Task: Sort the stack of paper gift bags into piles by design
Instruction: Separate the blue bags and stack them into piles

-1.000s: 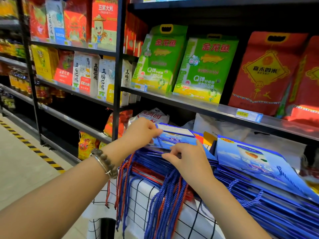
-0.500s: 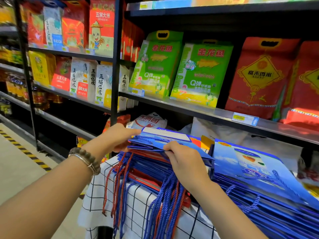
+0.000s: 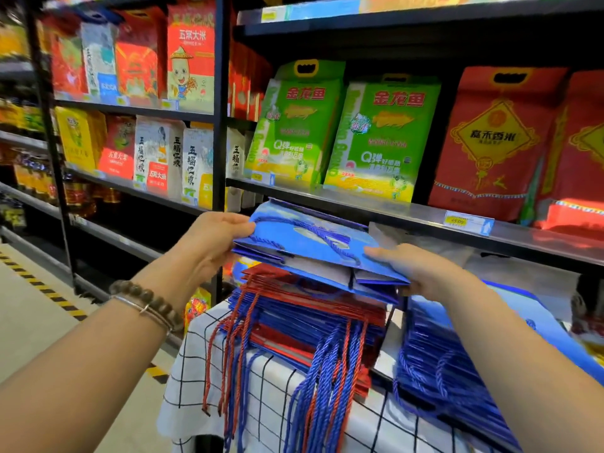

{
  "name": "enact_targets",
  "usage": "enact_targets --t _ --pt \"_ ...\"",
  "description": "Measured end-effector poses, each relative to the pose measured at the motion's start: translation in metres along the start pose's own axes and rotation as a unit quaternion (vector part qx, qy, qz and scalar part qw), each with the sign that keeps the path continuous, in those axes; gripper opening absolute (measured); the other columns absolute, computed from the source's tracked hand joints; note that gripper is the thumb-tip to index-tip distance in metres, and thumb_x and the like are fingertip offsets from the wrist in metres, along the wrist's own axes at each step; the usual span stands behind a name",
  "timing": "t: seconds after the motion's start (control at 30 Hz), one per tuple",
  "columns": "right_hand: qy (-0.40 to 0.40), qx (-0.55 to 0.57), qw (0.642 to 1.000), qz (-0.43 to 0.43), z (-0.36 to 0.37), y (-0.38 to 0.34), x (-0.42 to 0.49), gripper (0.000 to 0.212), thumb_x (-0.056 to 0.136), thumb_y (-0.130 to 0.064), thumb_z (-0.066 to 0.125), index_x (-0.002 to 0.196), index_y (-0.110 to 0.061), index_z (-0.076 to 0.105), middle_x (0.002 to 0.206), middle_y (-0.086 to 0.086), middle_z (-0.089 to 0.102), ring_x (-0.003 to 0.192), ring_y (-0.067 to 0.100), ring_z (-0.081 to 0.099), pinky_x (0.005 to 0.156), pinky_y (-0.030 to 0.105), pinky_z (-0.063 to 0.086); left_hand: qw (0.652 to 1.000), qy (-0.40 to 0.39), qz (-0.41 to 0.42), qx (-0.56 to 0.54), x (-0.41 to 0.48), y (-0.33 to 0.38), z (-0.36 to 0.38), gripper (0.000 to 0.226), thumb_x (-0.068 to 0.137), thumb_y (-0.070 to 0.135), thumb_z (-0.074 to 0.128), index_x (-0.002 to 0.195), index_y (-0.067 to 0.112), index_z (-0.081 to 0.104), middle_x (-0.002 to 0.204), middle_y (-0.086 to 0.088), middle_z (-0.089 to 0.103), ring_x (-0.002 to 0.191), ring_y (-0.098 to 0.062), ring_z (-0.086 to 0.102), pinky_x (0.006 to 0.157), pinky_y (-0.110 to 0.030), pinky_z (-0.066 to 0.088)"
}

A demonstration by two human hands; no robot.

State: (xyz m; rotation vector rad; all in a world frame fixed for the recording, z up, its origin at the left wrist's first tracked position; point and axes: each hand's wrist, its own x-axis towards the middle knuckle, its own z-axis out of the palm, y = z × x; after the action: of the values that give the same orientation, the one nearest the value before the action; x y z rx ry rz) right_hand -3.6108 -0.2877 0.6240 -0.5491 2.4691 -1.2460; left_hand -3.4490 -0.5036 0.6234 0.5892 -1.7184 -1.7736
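Nearest, a white cloth with a black grid drapes over the table, and red and blue cord handles hang down over its front edge. On the cloth sits the mixed stack of red and blue gift bags, and just beside it on the right lies a pile of blue bags, partly hidden by the right forearm. A bead bracelet circles the left wrist. Above the mixed stack, clear of it, a flat blue gift bag is held level between both hands; whether more than one bag is held I cannot tell. The left hand grips its left end with fingers curled round the edge, and the right hand pinches its right end, thumb on top and fingers underneath. Directly behind the bag runs a metal shelf edge carrying a price tag. On that shelf stand green rice bags and red rice bags. A black upright post separates them from further shelves of packets on the left, beside a floor marked with yellow-and-black tape.
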Motion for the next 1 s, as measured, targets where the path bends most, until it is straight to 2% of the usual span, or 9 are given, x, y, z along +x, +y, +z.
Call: enact_targets --t 0.1,0.23,0.37,0.43,0.53,0.63,0.77,0.9,1.0 --pt "0.055 0.121 0.991 -0.021 -0.030 0.001 -0.008 0.025 0.081 -0.025 0.069 0.092 -0.003 0.063 0.062 0.007 0.063 0.050 0.018 0.058 0.053 0.024 0.047 0.999 -0.031 0.021 -0.001 0.000 0.006 0.021 0.009 0.091 0.009 0.057 0.097 0.004 0.062 0.076 -0.007 0.066 0.066 -0.017 0.062 0.064 -0.029 0.054" --pt "0.126 0.166 0.977 -0.049 -0.083 0.013 -0.040 0.018 0.084 -0.014 0.065 0.096 -0.002 0.062 0.048 0.002 0.063 0.036 0.012 0.056 0.040 0.019 0.048 0.993 -0.101 0.053 0.026 -0.007 0.009 0.072 0.011 0.091 0.020 0.059 0.083 0.013 0.063 0.074 -0.004 0.062 0.060 -0.015 0.055 0.053 -0.020 0.045" --pt "0.207 0.093 0.973 -0.031 -0.123 0.055 -0.070 0.025 0.083 -0.013 0.066 0.097 0.008 0.066 0.061 0.012 0.064 0.049 0.020 0.055 0.055 0.024 0.044 0.982 -0.157 0.078 0.076 -0.018 -0.002 0.134 0.020 0.092 0.023 0.059 0.080 0.007 0.061 0.069 -0.005 0.056 0.054 -0.013 0.050 0.041 -0.015 0.040" --pt "0.214 0.082 0.973 -0.010 -0.133 0.074 -0.087 0.034 0.078 -0.017 0.070 0.095 0.011 0.065 0.065 0.014 0.062 0.048 0.018 0.055 0.049 0.022 0.043 0.972 -0.185 0.094 0.108 -0.023 -0.012 0.161 0.021 0.092 0.024 0.059 0.081 0.006 0.056 0.064 -0.008 0.044 0.053 -0.017 0.039 0.039 -0.016 0.032" --pt "0.239 0.047 0.970 0.007 -0.145 0.103 -0.100 0.078 0.042 -0.054 0.083 0.087 0.007 0.065 0.077 0.015 0.061 0.069 0.021 0.055 0.067 0.035 0.043 0.954 -0.218 0.106 0.175 -0.026 -0.029 0.192 0.026 0.091 0.023 0.060 0.071 0.006 0.055 0.041 0.005 0.034 0.039 -0.008 0.029 0.036 -0.017 0.024" --pt "0.224 0.009 0.974 0.039 -0.146 0.118 -0.107 0.048 0.077 -0.026 0.074 0.107 0.009 0.062 0.092 0.013 0.059 0.087 0.025 0.058 0.087 0.043 0.045 0.933 -0.242 0.112 0.241 -0.026 -0.045 0.206 0.046 0.089 0.024 0.062 0.051 0.014 0.037 0.030 0.007 0.017 0.032 -0.009 0.018 0.040 -0.024 0.018" --pt "0.198 -0.128 0.968 0.081 -0.151 0.144 -0.096 0.041 0.084 -0.025 0.068 0.113 0.003 0.062 0.112 0.016 0.062 0.094 0.024 0.056 0.082 0.032 0.040 0.895 -0.246 0.130 0.349 -0.019 -0.056 0.208 0.046 0.086 0.030 0.065 0.050 0.014 0.043 0.046 0.000 0.029 0.046 -0.015 0.027 0.049 -0.028 0.020" --pt "0.227 -0.322 0.910 0.128 -0.159 0.146 -0.094 0.057 0.078 -0.050 0.068 0.119 -0.012 0.060 0.122 0.008 0.061 0.109 0.026 0.056 0.084 0.033 0.043 0.850 -0.215 0.170 0.451 -0.024 -0.043 0.205 0.022 0.085 0.038 0.063 0.081 0.017 0.066 0.078 -0.004 0.062 0.078 -0.023 0.057 0.066 -0.029 0.042" --pt "0.297 -0.309 0.901 0.062 -0.162 0.130 -0.087 0.047 0.083 -0.045 0.062 0.118 -0.013 0.058 0.120 0.009 0.062 0.109 0.028 0.056 0.085 0.034 0.044 0.846 -0.185 0.233 0.442 -0.035 -0.022 0.221 0.020 0.091 0.033 0.052 0.102 0.021 0.063 0.107 -0.004 0.067 0.099 -0.025 0.060 0.087 -0.035 0.048"
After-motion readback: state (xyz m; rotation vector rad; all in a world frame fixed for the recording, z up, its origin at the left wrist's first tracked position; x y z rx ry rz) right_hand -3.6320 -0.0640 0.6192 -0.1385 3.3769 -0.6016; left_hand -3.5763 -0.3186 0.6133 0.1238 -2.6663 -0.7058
